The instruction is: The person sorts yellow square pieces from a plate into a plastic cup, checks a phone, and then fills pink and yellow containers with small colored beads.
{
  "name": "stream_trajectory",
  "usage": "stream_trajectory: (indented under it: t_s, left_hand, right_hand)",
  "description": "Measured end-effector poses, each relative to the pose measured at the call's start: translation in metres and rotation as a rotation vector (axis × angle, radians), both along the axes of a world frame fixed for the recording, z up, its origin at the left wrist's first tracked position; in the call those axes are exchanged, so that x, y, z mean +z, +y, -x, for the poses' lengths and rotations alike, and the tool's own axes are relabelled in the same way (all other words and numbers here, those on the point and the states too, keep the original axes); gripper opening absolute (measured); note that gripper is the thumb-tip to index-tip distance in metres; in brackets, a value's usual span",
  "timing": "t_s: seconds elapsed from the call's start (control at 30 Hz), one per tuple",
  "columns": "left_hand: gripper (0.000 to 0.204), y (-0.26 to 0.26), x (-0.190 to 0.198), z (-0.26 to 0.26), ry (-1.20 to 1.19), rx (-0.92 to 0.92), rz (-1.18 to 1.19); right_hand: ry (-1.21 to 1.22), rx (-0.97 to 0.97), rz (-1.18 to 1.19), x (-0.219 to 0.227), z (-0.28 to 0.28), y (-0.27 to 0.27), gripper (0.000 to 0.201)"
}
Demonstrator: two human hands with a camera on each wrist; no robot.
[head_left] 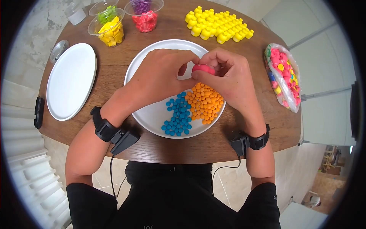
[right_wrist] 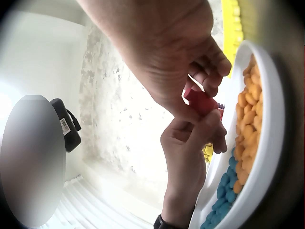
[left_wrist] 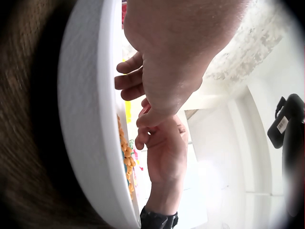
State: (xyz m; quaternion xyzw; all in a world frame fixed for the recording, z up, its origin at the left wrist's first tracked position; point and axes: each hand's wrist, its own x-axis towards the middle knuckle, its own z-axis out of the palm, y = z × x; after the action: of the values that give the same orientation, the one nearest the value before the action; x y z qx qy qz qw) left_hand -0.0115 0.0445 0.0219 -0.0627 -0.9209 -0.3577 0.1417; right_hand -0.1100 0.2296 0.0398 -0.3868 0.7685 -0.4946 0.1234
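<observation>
Above a round white plate [head_left: 146, 110], both hands meet at a small red bottle-shaped piece [head_left: 204, 69] with a narrow neck [right_wrist: 189, 93]. My right hand [head_left: 230, 74] grips it between thumb and curled fingers. My left hand [head_left: 162, 72] pinches its other end with thumb and fingertips. In the right wrist view the left thumb [right_wrist: 209, 121] lies against the piece. The left wrist view hides most of it behind the fingers. Blue button-shaped candies [head_left: 177, 118] and orange ones [head_left: 206, 103] lie in two adjoining heaps on the plate's near side.
An oval-looking white plate [head_left: 71, 82] lies at left beside a clear lid [head_left: 59, 50]. Plastic cups hold yellow pieces [head_left: 111, 32], green pieces [head_left: 108, 14], and red pieces [head_left: 146, 21]. Several yellow little bottles [head_left: 219, 24] stand at the back; a bag of colourful pieces [head_left: 284, 76] sits right.
</observation>
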Motion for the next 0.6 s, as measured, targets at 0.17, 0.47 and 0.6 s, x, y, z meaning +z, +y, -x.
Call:
stream_trajectory:
  t_s: [0.17, 0.47, 0.6]
  left_hand:
    - [0.033, -0.0015, -0.0024, 0.0009, -0.038, -0.001, -0.064]
    - [0.035, 0.0021, 0.0012, -0.0008, -0.150, -0.020, -0.182]
    - [0.033, 0.0024, -0.0013, -0.0010, -0.116, -0.054, -0.305]
  right_hand:
    - [0.089, 0.004, 0.133, -0.0049, -0.0052, -0.0051, 0.019]
    - [-0.008, 0.027, 0.074, 0.0001, -0.0030, -0.0009, 0.016]
    - [0.003, 0.031, 0.116, 0.0025, -0.0020, -0.0002, 0.016]
